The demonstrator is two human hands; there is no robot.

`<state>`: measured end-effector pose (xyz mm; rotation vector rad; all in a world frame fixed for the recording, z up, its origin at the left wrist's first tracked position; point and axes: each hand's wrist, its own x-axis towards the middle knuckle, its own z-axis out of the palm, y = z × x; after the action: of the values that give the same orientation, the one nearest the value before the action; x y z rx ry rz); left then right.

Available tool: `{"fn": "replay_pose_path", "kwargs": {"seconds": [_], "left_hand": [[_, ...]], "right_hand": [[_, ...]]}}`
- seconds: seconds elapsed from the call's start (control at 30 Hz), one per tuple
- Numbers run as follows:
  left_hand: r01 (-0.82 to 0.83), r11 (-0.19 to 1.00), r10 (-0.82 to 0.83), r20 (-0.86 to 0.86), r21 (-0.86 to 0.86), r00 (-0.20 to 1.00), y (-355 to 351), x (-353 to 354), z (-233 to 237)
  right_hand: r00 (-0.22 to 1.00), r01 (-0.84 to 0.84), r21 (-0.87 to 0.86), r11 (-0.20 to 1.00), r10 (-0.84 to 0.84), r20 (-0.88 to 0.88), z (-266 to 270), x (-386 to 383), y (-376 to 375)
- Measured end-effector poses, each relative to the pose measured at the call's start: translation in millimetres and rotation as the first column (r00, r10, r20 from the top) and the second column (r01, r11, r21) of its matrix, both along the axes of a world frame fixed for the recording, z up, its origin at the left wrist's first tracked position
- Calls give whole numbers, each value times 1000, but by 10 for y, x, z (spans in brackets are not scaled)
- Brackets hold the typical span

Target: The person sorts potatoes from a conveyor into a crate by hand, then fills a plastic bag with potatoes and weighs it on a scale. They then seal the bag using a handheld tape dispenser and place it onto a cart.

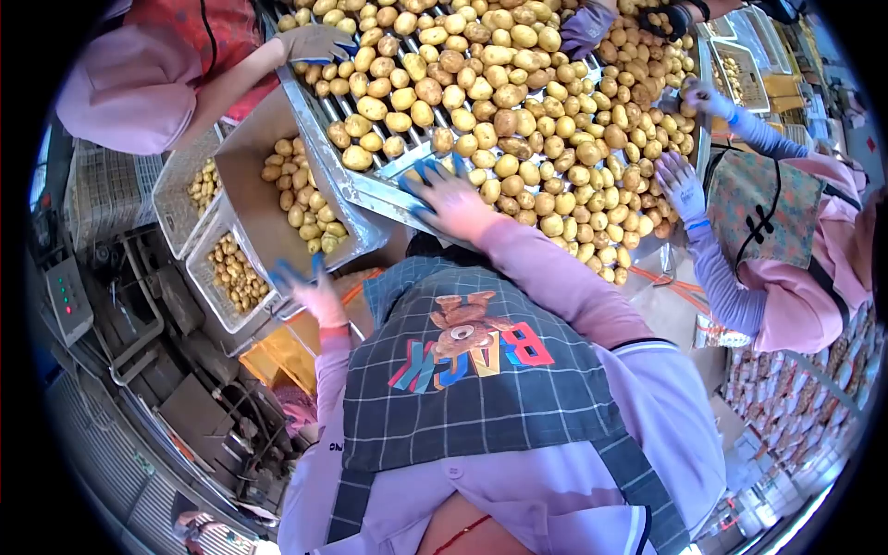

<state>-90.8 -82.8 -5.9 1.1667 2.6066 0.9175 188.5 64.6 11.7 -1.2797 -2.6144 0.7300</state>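
My right hand (450, 199), in a glove with blue fingertips, lies with fingers spread at the metal edge of the sorting table (370, 194), beside the potatoes (555, 139). My left hand (314, 294), gloved the same way and slightly blurred, hangs with fingers apart near a white basket of small potatoes (239, 277). Nothing shows in either hand. Between the table and the baskets, a cardboard-lined bin (254, 180) holds larger potatoes (301, 199).
A co-worker's gloved hand (317, 43) touches the table's upper left. Another co-worker's gloved hands (682, 188) are at the right edge. A further gloved hand (587, 30) is at the top. A second white basket (176, 199) and an orange crate (282, 351) stand left.
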Motion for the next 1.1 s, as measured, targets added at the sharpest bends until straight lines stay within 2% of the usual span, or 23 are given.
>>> {"fn": "replay_pose_path", "kwargs": {"seconds": [0.03,0.07,0.1,0.17,0.2,0.3,0.33,0.37,0.4,0.43,0.5,0.57,0.6,0.63,0.7,0.77,0.83,0.87,0.9,0.97,1.0,1.03,1.1], "left_hand": [[109,989,-112,26,99,993,278,143,65],[166,922,-288,336,349,897,601,324,183],[384,918,-384,-19,96,923,831,394,350],[551,822,-549,-55,148,834,1283,532,295],[587,809,-571,-192,33,798,1494,648,328],[568,771,-626,-177,-289,760,1964,932,-309],[473,644,-694,-200,-601,692,1860,1463,341],[629,589,-808,-344,-508,479,1728,1596,162],[803,463,-868,-10,-374,496,1622,1718,-114],[843,274,-941,50,-463,334,1519,1888,93],[866,14,-993,91,-500,68,1396,2023,289],[970,-142,-909,413,-196,-50,1523,1927,157],[993,-102,-876,479,-66,-58,1581,1878,246],[998,-40,-833,549,54,-63,1698,1777,302],[1000,17,-989,146,18,14,2082,1540,301],[930,368,-930,26,20,367,2493,1440,440],[715,680,-691,-470,-163,550,2810,1398,319],[829,538,-842,-135,-154,522,2910,1416,353],[648,494,-851,-169,-580,497,2702,1525,262],[845,354,-932,-232,-400,280,2323,1616,-58],[891,254,-963,-186,-377,196,2129,1752,-71],[925,156,-984,-140,-347,113,1908,1906,-79],[846,-25,-999,-23,-533,-43,1530,2271,162]], "right_hand": [[998,-22,74,997,27,-64,-6,249,-154],[999,-46,58,997,47,-22,-20,557,-264],[998,-40,31,999,39,42,27,833,-368],[980,67,65,996,-78,181,-17,1398,-485],[955,35,54,998,-49,293,14,1605,-439],[876,324,234,917,-384,293,-29,1818,-348],[811,466,327,822,-545,214,-134,1790,-295],[715,599,403,692,-689,121,-306,1698,-251],[592,734,398,550,-806,21,-489,1543,-241],[628,751,157,641,-767,128,-366,1401,-342],[905,361,60,931,-365,217,-107,1436,-732],[841,506,107,856,-517,159,-234,1811,-1090],[810,566,142,812,-580,87,-252,2017,-1282],[743,647,109,754,-657,131,-186,2207,-1368],[599,770,80,633,-761,247,-91,2434,-1540],[468,877,-7,480,-853,231,-109,2305,-1568],[695,682,59,729,-671,259,-119,2034,-1672],[813,567,-123,814,-530,239,-33,1984,-1720],[812,572,-135,809,-534,238,-42,1995,-1779],[767,629,-17,777,-617,175,-70,2281,-1798],[676,737,-62,673,-733,74,-121,2407,-1786],[505,862,50,504,-863,12,-214,2450,-1759],[239,971,-24,240,-970,-37,4,2451,-1414]]}}
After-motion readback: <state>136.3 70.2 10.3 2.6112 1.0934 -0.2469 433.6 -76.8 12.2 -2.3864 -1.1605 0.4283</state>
